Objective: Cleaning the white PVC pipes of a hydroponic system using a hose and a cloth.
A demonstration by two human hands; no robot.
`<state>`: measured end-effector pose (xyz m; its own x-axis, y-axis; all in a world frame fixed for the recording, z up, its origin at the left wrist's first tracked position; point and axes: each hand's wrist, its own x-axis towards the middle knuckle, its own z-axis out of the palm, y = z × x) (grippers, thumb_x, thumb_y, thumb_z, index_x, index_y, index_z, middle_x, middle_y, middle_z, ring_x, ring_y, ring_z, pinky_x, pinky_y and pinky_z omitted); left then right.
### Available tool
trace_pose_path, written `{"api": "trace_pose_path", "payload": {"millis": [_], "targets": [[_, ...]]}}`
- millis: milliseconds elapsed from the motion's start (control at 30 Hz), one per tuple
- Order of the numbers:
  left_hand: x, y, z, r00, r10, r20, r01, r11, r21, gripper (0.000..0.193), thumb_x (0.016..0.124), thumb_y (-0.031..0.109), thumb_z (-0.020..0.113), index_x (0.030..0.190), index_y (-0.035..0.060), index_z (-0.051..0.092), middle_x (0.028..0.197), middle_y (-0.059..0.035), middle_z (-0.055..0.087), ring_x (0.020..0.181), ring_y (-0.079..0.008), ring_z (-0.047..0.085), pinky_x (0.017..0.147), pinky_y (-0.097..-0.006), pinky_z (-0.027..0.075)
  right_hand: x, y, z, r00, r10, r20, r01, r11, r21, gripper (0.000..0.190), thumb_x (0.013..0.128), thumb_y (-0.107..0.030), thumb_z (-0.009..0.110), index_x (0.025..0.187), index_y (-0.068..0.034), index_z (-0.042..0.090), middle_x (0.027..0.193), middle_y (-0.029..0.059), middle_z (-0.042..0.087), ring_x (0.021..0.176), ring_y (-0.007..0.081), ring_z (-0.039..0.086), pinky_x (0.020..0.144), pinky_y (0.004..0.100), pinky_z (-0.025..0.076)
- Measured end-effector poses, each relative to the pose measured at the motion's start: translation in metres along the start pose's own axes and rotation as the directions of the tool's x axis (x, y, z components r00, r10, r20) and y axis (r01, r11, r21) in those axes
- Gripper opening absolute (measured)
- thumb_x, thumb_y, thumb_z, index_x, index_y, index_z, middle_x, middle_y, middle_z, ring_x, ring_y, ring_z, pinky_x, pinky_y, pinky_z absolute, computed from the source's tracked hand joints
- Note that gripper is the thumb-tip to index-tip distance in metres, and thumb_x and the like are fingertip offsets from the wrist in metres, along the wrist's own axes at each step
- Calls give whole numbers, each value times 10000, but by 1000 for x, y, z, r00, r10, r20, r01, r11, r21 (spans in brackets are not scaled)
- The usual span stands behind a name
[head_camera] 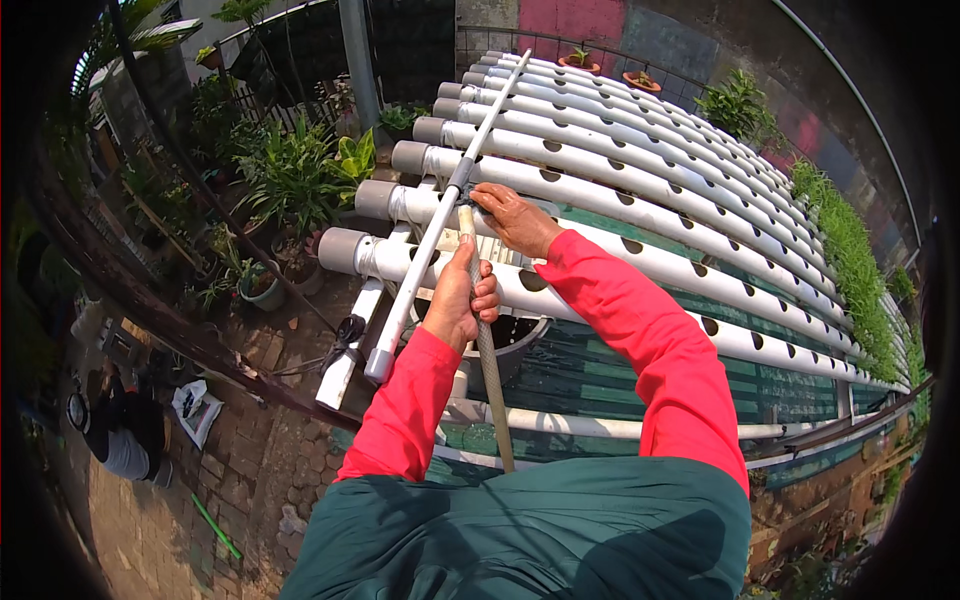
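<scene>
My left hand [463,296] is wrapped around a braided hose [491,375], just below its pale upper end [466,219]. That hose runs down towards my waist. With its fingertips at a dark wrapped joint [465,196], my right hand [517,221] grips beside the hose end; its thumb is hidden. A thin white PVC pipe [427,259] lies slantwise across the row of thick pipes, with a grey coupling [460,172] next to the joint and a grey cap at the near end. Beneath my hands are white PVC pipes [600,244] with round holes and grey end caps.
A dark tub [517,352] holding water stands under the nearest pipes. Black cord [345,334] is tied around a white support bar. Potted plants [262,285] stand at left. Lower left, a person [124,435] is near a white bag [196,409]. Green seedlings [840,262] grow at right.
</scene>
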<state>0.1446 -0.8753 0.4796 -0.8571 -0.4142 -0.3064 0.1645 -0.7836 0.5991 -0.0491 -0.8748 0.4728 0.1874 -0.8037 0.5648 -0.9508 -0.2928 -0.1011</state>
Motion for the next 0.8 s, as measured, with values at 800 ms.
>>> {"api": "trace_pose_path", "payload": {"millis": [800], "targets": [[-3, -1, -3, 999, -17, 30, 17, 1000, -4, 498, 882, 605, 444, 708, 138, 448, 464, 55, 309, 319, -55, 252, 302, -205, 217, -6, 8, -19, 690, -569, 448, 711, 650, -268, 296, 713, -135, 580, 1005, -129, 632, 1168, 54, 514, 1221, 221, 399, 1078, 434, 277]]}}
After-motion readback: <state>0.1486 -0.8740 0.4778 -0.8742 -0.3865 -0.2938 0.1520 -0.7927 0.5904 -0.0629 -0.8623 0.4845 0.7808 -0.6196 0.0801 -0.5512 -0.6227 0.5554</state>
